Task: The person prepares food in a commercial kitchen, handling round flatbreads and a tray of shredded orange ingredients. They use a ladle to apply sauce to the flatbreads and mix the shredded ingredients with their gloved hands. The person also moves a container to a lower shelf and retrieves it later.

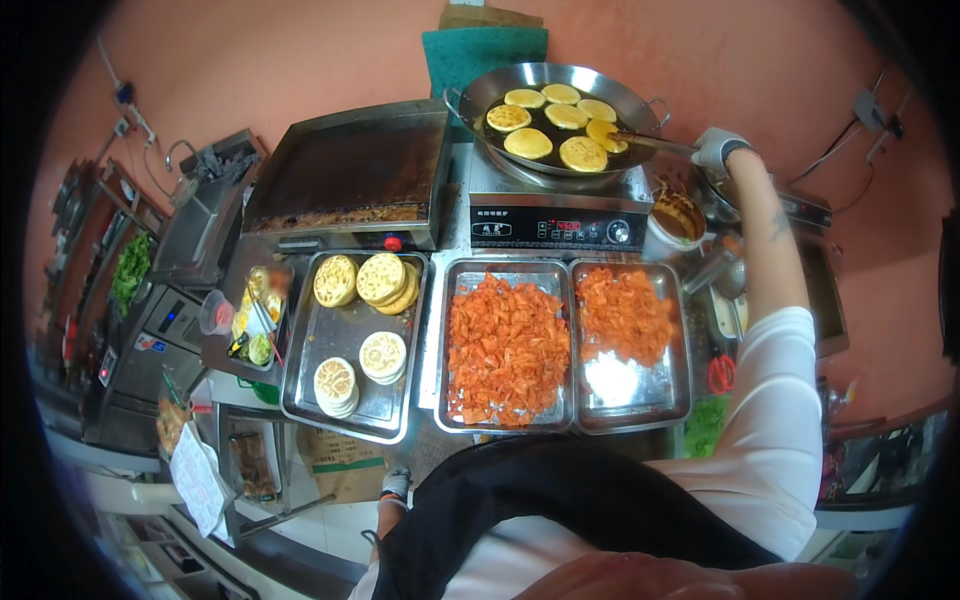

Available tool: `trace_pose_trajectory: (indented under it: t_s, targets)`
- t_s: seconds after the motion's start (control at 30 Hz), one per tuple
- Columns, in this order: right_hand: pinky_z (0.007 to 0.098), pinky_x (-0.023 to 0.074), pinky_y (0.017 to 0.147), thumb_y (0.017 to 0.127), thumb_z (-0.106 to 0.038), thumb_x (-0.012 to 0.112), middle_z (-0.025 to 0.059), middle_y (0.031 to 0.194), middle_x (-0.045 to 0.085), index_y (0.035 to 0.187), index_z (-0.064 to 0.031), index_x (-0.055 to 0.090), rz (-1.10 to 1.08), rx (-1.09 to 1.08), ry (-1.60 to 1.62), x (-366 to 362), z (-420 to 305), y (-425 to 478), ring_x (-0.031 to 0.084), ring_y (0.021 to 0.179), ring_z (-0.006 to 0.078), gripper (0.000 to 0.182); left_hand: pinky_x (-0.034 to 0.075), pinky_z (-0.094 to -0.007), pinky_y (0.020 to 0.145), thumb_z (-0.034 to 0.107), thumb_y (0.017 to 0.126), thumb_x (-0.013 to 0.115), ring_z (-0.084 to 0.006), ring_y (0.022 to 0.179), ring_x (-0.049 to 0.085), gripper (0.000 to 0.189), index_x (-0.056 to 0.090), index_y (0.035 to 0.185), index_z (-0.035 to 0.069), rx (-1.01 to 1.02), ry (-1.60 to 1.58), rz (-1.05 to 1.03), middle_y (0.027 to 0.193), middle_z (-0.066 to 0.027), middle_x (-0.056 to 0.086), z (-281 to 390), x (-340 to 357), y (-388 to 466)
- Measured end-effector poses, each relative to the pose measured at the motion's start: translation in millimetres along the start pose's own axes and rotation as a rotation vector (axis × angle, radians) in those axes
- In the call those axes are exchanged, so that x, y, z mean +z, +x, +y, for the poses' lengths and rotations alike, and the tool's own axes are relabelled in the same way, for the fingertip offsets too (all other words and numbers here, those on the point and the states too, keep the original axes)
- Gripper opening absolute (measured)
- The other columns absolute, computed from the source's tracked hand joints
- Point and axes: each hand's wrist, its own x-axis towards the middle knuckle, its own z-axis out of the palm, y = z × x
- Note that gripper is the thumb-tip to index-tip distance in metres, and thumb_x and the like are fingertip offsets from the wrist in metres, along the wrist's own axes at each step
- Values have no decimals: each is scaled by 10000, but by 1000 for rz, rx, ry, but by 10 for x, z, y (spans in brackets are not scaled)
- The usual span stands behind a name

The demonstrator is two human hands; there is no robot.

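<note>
In a white glove, my right hand (pixel 716 147) grips the long handle of a cooking utensil (pixel 654 142). The utensil's far end meets a yellow flatbread (pixel 602 136) at the right side of a wide steel frying pan (pixel 474 101). Several other round flatbreads (pixel 528 143) lie in dark oil in that pan, some with browned spots. Beneath the pan is a countertop induction cooker (pixel 559 226) with a lit display. My left hand (pixel 397 483), also gloved, hangs low beside my black apron (pixel 525 480); its fingers are too small and partly hidden to make out.
Left of the cooker sits a flat griddle (pixel 349 165). Nearer me, a steel tray (pixel 330 322) carries stacked flatbreads. Two more trays hold orange-red sliced food (pixel 508 349). A sauce bucket (pixel 671 225) and red-handled scissors (pixel 721 374) are at the right.
</note>
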Motion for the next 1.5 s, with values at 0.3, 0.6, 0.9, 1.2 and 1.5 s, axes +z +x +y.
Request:
trace_pose_trajectory:
  t_s: [0.3,0.6,0.9,1.2,1.5]
  targets:
    - [410,567,853,885,-280,654,173,1068,746,1205,-81,721,187,2,6,270,-197,807,734,927,311,383,575,-361,631,178,933,690,-207,739,689,195,738,1087,70,-425,-288,113,897,-62,700,25,55,-160]
    - [414,551,904,900,-281,652,191,1174,725,1269,-90,697,98,-63,42,317,-329,932,705,1056,318,417,540,-331,664,174,974,658,-169,710,641,141,750,1056,107,-302,-215,47,864,-23,692,27,182,-300]
    - [445,507,1016,904,-340,613,202,1270,680,1291,-130,682,150,-158,-8,337,-537,172,657,1166,352,446,573,-372,682,283,973,639,-210,712,703,249,735,1091,87,-321,-15,-49,945,-88,735,46,181,-16]
    - [474,558,812,893,-81,615,139,1102,649,1395,-323,596,707,-117,-238,1092,374,-749,673,948,342,558,583,-358,702,181,938,700,-201,783,697,181,739,1070,64,-89,7,-88,933,-51,724,-28,168,179]
    - [349,489,986,971,-102,610,177,1169,701,1279,-12,686,733,-119,690,2727,1064,-1669,659,1119,282,330,594,-352,720,182,953,662,-207,831,707,208,738,1116,77,-248,-236,-160,1011,-58,724,-9,386,624]
